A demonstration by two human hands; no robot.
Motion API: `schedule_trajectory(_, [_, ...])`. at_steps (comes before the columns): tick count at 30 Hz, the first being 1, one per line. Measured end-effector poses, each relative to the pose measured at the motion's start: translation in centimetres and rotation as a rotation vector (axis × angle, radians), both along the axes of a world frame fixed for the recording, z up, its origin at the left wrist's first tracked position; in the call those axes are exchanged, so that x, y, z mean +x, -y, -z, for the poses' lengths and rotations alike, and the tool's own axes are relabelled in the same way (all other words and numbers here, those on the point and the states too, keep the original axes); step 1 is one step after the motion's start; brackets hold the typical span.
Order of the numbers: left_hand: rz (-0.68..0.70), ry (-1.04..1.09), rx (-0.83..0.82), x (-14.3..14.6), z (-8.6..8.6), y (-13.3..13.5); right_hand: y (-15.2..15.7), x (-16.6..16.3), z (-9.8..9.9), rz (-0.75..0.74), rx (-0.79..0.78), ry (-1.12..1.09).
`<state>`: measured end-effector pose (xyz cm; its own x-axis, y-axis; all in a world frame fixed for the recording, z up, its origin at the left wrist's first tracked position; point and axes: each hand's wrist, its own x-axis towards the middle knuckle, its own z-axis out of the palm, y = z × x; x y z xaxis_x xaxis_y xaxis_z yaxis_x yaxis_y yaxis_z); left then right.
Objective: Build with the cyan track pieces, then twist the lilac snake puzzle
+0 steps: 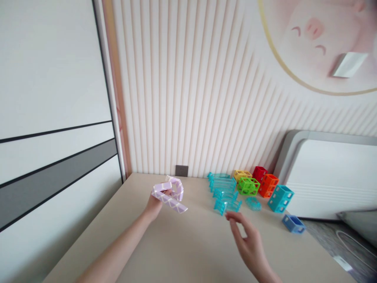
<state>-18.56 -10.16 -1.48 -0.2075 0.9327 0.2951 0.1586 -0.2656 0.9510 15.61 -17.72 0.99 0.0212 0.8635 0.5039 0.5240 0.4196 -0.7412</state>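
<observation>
A lilac-and-white folding snake puzzle (169, 199) is bent into a loop with one straight end pointing right. My left hand (154, 205) grips it from behind, above the table, and the puzzle covers most of those fingers. My right hand (247, 237) is over the table to the right, thumb and fingertips brought together in a pinch with nothing visible between them. Just beyond its fingertips lies the nearest of several see-through teal plastic pieces (225, 204), lined up in a row; whether the fingertips touch it I cannot tell.
On the right of the table (182, 247) stand a yellow frame block (243, 174), a green one (248, 186), red (259, 173), orange (268, 185), teal (280, 198) and blue (293, 223) blocks. A ribbed wall (176, 98) with a dark socket (182, 170) rises behind.
</observation>
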Motion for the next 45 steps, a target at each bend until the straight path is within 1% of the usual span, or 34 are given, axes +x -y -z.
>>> schedule_trajectory(3, [0.003,0.034,-0.040,0.6,0.3,1.1,-1.6,-6.8,-0.1,-0.235,-0.214,-0.090])
schedule_trajectory(5, [0.002,0.064,-0.033,1.0,0.4,1.4,-3.1,-10.5,0.0,-0.434,-0.313,-0.162])
schedule_trajectory(7, [0.007,0.109,-0.001,1.2,0.5,1.4,-4.3,-13.2,0.0,-0.624,-0.378,-0.238])
schedule_trajectory(9, [0.017,0.126,0.022,1.3,0.6,1.3,-5.2,-14.8,0.0,-0.723,-0.450,-0.370])
schedule_trajectory(10, [0.025,0.128,0.027,1.4,0.7,1.3,-5.5,-15.3,0.1,-0.746,-0.483,-0.430])
schedule_trajectory(12, [0.067,0.171,0.027,1.5,0.9,1.3,-6.0,-15.5,0.6,-0.745,-0.529,-0.506])
schedule_trajectory(14, [0.147,0.256,0.015,1.7,1.1,1.4,-6.2,-15.2,1.4,-0.688,-0.528,-0.518])
schedule_trajectory(16, [0.208,0.300,-0.004,1.9,1.3,1.6,-6.3,-14.6,2.2,-0.589,-0.468,-0.509])
schedule_trajectory(19, [0.222,0.301,-0.042,2.4,1.2,2.1,-6.2,-13.6,3.1,-0.432,-0.352,-0.498])
schedule_trajectory(20, [0.230,0.346,-0.061,2.6,1.1,2.2,-6.2,-13.4,3.4,-0.388,-0.333,-0.501])
schedule_trajectory(24, [0.308,0.679,-0.102,3.4,0.2,2.8,-6.2,-13.1,3.7,-0.280,-0.325,-0.535])
schedule_trajectory(26, [0.348,0.751,-0.101,3.6,-0.2,3.1,-6.2,-13.2,3.8,-0.267,-0.320,-0.531])
schedule_trajectory(31, [0.403,0.752,-0.137,3.7,-0.6,3.5,-6.1,-13.3,4.0,-0.296,-0.309,-0.465])
schedule_trajectory(37, [0.424,0.848,-0.188,3.6,-0.3,3.3,-5.9,-13.1,3.9,-0.276,-0.200,-0.368])
schedule_trajectory(45, [0.469,0.876,-0.232,3.6,-1.1,3.8,-6.1,-12.9,4.3,-0.289,-0.114,-0.347])
